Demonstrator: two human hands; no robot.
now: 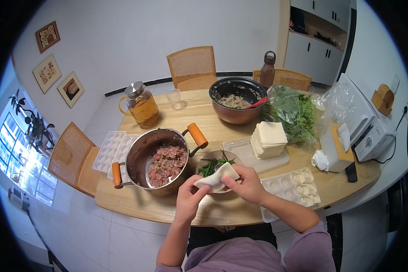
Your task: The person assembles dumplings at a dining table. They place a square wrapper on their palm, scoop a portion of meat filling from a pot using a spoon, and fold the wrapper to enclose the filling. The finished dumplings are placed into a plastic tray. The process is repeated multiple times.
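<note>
Both my left hand (192, 195) and my right hand (246, 183) grip a folded wonton wrapper (216, 180), one at each end. Under it, a plate (204, 159) bears chopped green leaves (210, 166); the wrapper and my hands hide part of the plate. To the left stands a steel pot (156, 156) with minced meat (166, 163) inside. A stack of square wrappers (268, 139) rests on a clear plastic tray (238, 148). Right of my right hand, several folded wontons (304, 187) sit at one end of a white compartment tray (275, 185).
At the back are a dark inner pot (236, 117) holding filling and a red utensil (257, 102), a glass pitcher (142, 108), a plastic cup (174, 99) and a bottle (268, 73). Bagged greens (289, 112), a tissue box (336, 153) and a phone (351, 172) lie right; compartment trays (109, 149) lie left.
</note>
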